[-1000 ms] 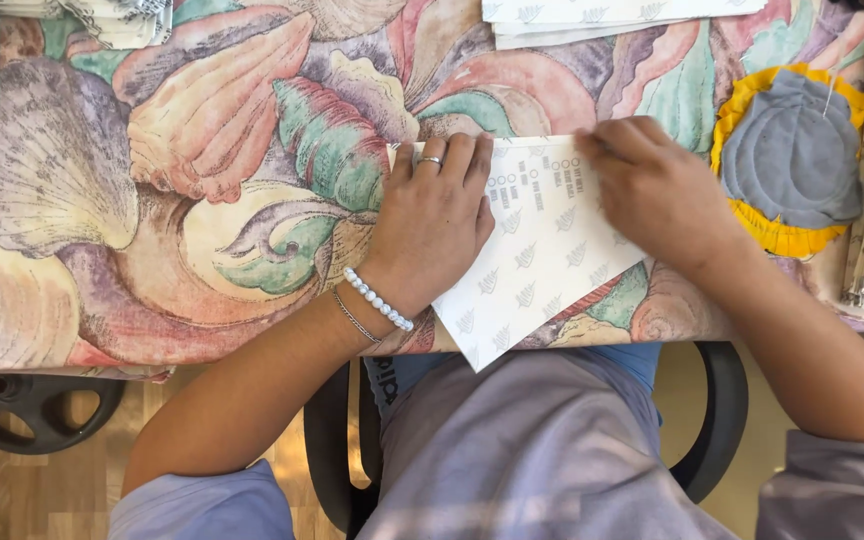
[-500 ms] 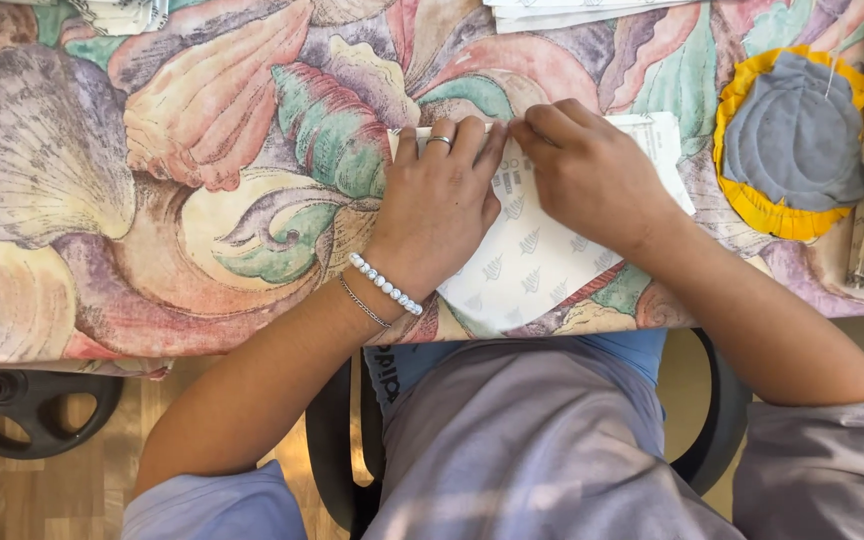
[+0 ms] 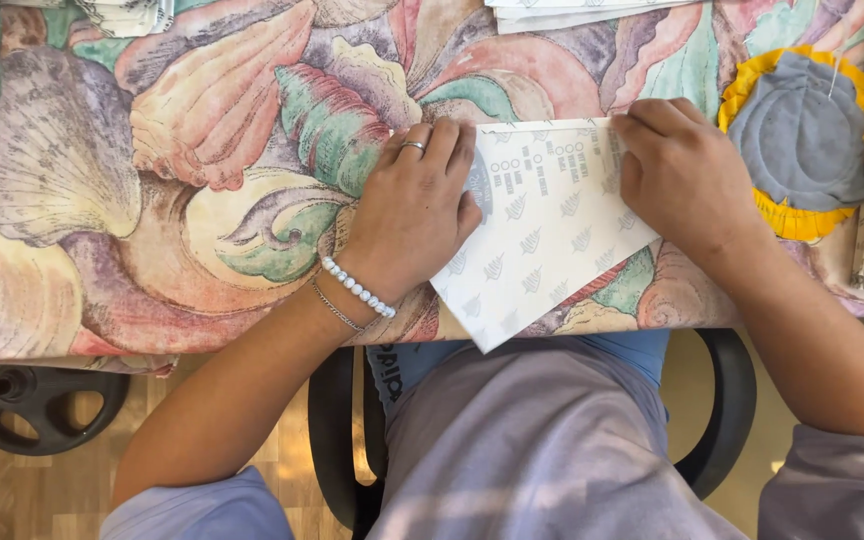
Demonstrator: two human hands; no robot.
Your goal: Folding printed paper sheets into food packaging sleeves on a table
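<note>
White printed paper sheet (image 3: 542, 235) lies on the shell-patterned table (image 3: 152, 200), near edge overhanging. Left hand (image 3: 414, 210) presses flat, fingers together; right hand (image 3: 682, 175) fingers curled on far edge, apparently pinching.

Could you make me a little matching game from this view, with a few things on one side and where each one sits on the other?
Things:
1. white sheet
2. left hand
3. right hand
4. grey and yellow round cloth

Places:
A. far right of the table, clear of both hands
B. pressing the sheet's left edge
C. flat on the patterned tablecloth, one corner over the table edge
D. pressing the sheet's upper right part

Pairs: 1-C, 2-B, 3-D, 4-A
</note>
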